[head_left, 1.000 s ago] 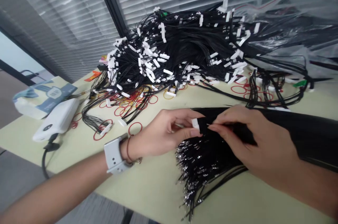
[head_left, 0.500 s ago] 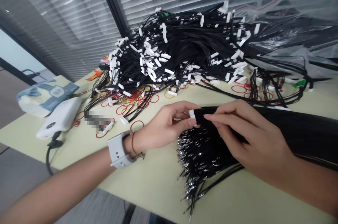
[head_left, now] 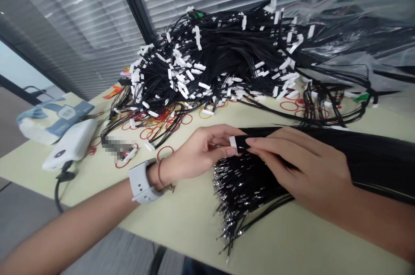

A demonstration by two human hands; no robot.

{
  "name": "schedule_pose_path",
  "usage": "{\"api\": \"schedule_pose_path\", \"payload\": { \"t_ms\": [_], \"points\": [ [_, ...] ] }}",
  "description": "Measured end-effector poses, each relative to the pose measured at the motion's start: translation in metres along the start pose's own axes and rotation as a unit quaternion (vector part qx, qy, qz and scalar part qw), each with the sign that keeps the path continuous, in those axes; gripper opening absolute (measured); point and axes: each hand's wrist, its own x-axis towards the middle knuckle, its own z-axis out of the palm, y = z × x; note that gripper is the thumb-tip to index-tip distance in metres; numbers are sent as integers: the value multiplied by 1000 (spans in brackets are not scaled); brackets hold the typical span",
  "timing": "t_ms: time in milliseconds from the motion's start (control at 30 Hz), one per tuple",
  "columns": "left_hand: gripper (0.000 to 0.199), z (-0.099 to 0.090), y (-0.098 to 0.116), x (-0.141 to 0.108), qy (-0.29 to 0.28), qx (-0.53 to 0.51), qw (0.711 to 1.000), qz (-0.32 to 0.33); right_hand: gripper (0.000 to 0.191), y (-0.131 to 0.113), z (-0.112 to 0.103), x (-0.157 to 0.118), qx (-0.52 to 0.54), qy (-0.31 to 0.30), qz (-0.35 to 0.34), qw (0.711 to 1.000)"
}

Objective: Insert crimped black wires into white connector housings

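Observation:
Between thumb and fingers, my left hand [head_left: 204,151] pinches a small white connector housing [head_left: 233,144]. Just to the right of it, my right hand [head_left: 301,158] has its thumb and forefinger closed in a pinch by the housing's open side. A thin black wire seems to be in that pinch, but it blends into the dark wires behind. Under both hands lies a thick bundle of black wires [head_left: 372,158], running off to the right. Its loose ends carry shiny metal crimp terminals [head_left: 231,197], fanned out at the left.
A large heap of black cables [head_left: 223,54] with white connectors lies at the back. Red and yellow rubber bands [head_left: 165,126] are scattered before it. On the left sit a white power bank [head_left: 73,143] and a tissue pack [head_left: 53,117]. Clear plastic bags [head_left: 366,20] are at back right.
The right fingers have shifted slightly towards the connector housing, which has turned a little in the left hand. The whole view has moved slightly; the grip of the left hand looks the same.

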Motion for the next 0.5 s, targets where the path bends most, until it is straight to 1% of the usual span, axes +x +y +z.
{"api": "schedule_pose_path", "payload": {
  "t_ms": [67,167,267,333,400,500],
  "points": [
    [32,1,0,0,-1,-7,1000,-2,30,1,0,0,-13,-3,0,1000],
    [32,2,0,0,1,3,1000,-3,25,1,0,1,-28,-17,1,999],
    [35,2,-2,-1,2,27,1000,5,17,1,0,3,-20,-21,7,1000],
    [35,2,-3,0,-1,23,1000,5,14,1,0,4,-10,-17,6,1000],
    [33,2,-3,0,-3,2,1000,-4,14,1,0,4,-12,-19,2,1000],
    [28,4,-3,0,-2,-42,999,-32,20,1,2,3,-30,-29,1,999]
  ]
}}
